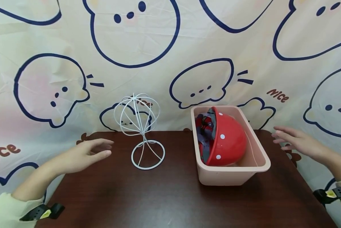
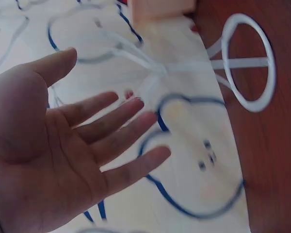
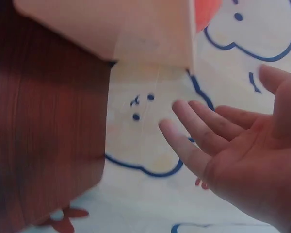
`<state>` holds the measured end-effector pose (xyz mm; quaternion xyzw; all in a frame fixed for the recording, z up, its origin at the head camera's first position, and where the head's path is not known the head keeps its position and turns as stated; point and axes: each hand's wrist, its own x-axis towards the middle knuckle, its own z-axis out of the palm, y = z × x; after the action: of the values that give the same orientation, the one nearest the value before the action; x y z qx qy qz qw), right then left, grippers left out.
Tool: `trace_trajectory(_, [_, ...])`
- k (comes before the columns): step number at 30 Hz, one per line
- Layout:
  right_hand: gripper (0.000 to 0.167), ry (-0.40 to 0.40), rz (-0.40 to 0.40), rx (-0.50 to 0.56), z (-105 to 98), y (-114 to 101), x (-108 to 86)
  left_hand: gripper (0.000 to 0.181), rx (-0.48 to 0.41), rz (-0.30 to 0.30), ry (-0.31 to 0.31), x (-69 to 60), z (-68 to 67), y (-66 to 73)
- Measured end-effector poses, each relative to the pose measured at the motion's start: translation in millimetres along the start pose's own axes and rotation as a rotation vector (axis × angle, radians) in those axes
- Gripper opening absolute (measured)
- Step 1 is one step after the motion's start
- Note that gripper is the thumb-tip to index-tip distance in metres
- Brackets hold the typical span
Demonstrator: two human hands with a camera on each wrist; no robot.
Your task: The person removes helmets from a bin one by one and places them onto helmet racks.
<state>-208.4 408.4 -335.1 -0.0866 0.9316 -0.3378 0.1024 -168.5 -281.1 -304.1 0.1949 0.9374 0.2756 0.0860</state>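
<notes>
My left hand (image 1: 89, 155) hovers over the table's left side, fingers relaxed and holding nothing. To its right, apart from it, stands a white wire rack (image 1: 143, 131) with a round cage top and a ring base, also seen in the left wrist view. A red helmet (image 1: 230, 139) with white dots lies on its side in a pink plastic bin (image 1: 230, 177), its dark inner straps facing left. Beyond the bin's right side, my right hand (image 1: 299, 142) is held in the air with loose fingers, touching nothing. The right wrist view shows the bin's wall (image 3: 136, 34) near that hand.
The dark brown wooden table (image 1: 170, 202) carries the rack and bin. Behind it hangs a cream cloth (image 1: 147, 38) with blue cartoon outlines, close to the table's back edge. Each wrist wears a black strap (image 1: 42, 212) over a pale sleeve.
</notes>
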Motion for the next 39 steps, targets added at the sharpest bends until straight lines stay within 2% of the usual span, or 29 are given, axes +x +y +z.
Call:
trace_trajectory(4, [0.063, -0.067, 0.024, 0.208, 5.2, -6.2, 3.1, 0.043, -0.111, 0.117, -0.060, 4.5, 6.2, 29.4])
trace_trajectory(9, [0.065, -0.138, 0.067, 0.395, 15.5, -8.5, 9.7, 0.040, -0.209, 0.222, -0.117, 26.9, 22.5, 62.6])
trace_trajectory(13, [0.069, -0.167, 0.105, 0.452, 22.2, -7.7, 15.7, 0.043, -0.280, 0.264, -0.137, 50.4, 39.0, 89.8])
trace_trajectory(17, [0.067, -0.187, 0.095, 0.487, 26.9, -5.6, 20.0, 0.048, -0.352, 0.266, -0.149, 77.0, 52.8, 117.9])
trace_trajectory(20, [0.066, -0.207, 0.075, 0.511, 29.7, -4.6, 22.9, 0.050, -0.425, 0.220, -0.155, 100.2, 63.5, 139.1])
trace_trajectory(23, [0.066, -0.213, 0.069, 0.521, 31.4, -4.9, 25.8, 0.051, -0.508, 0.135, -0.143, 123.1, 74.6, 158.7])
trace_trajectory(30, [0.068, -0.209, 0.112, 0.538, 31.9, -6.7, 28.0, 0.056, -0.680, -0.022, -0.140, 165.8, 96.9, 189.4])
trace_trajectory(34, [0.070, -0.223, 0.129, 0.554, 32.7, -4.6, 26.3, 0.056, -0.714, -0.116, -0.186, 183.0, 108.8, 202.7])
trace_trajectory(39, [0.069, -0.229, 0.137, 0.564, 34.7, -0.3, 22.6, 0.056, -0.683, -0.192, -0.303, 197.7, 119.9, 215.7])
